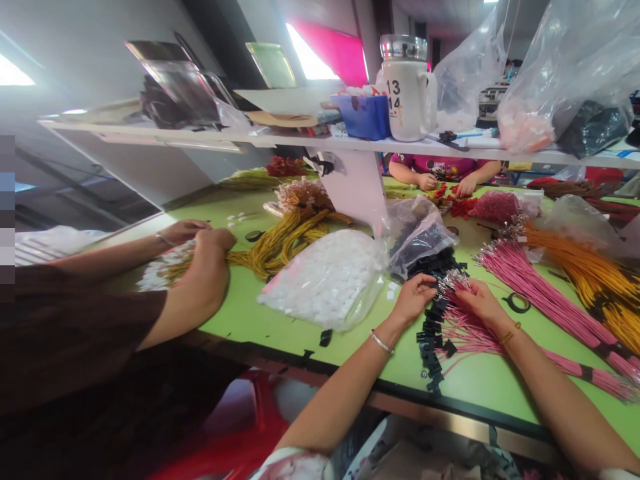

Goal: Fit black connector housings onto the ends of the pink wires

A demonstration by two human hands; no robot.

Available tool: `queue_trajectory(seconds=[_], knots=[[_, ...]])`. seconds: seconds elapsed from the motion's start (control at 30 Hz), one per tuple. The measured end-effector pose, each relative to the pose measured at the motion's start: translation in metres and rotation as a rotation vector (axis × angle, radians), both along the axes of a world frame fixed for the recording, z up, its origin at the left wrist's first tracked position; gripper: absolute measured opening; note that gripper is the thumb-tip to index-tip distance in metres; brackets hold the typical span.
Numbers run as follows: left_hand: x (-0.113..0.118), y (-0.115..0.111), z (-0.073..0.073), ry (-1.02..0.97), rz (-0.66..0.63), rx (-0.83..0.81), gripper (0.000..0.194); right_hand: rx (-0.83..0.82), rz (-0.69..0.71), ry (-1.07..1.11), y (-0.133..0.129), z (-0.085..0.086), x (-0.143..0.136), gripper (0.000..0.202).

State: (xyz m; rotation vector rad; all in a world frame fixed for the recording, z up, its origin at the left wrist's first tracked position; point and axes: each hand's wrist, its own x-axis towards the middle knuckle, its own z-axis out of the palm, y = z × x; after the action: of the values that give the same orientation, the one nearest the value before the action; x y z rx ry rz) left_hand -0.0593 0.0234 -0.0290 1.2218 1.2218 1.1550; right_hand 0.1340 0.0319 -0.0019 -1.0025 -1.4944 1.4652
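Note:
My left hand is closed, fingertips pinched together beside the metal-tipped ends of a bunch of pink wires; what it grips is too small to make out. On the other side of those tips, my right hand is closed around the pink wires. Beneath and beside both hands, black connector pieces form a long pile, some lying over the wires. A clear bag of black pieces sits just behind. To the right lies a larger pink wire bundle and a black tape roll.
A bag of white connectors lies left of my hands, near yellow wires. A co-worker's arms reach in at left; another person's hands work across the table. A shelf above carries a white mug.

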Motion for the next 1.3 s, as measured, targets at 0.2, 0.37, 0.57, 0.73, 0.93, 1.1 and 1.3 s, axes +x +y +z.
queue_trajectory(seconds=[0.2,0.37,0.57,0.73,0.93,1.1,1.3], knots=[[0.013,-0.008,0.015,-0.314,-0.024,-0.209,0.033,-0.031,0.053,0.034,0.0,-0.002,0.0,0.032],[0.011,-0.01,0.011,-0.419,-0.02,-0.273,0.034,-0.058,0.012,0.083,-0.002,-0.003,-0.002,0.031],[0.009,-0.014,0.009,-0.473,-0.07,-0.255,0.043,-0.054,-0.033,0.013,-0.004,0.001,-0.005,0.025],[0.011,-0.015,0.005,-0.52,-0.077,-0.267,0.043,-0.028,-0.026,-0.047,-0.001,-0.005,-0.004,0.027],[0.012,-0.016,0.004,-0.531,-0.079,-0.27,0.041,0.013,-0.051,-0.068,0.003,-0.012,-0.002,0.028],[0.015,-0.017,0.003,-0.462,-0.057,-0.251,0.037,0.077,-0.034,-0.162,0.004,-0.012,-0.003,0.026],[0.026,-0.02,-0.001,-0.273,-0.01,-0.155,0.027,0.171,0.041,-0.226,0.002,-0.014,0.0,0.021]])
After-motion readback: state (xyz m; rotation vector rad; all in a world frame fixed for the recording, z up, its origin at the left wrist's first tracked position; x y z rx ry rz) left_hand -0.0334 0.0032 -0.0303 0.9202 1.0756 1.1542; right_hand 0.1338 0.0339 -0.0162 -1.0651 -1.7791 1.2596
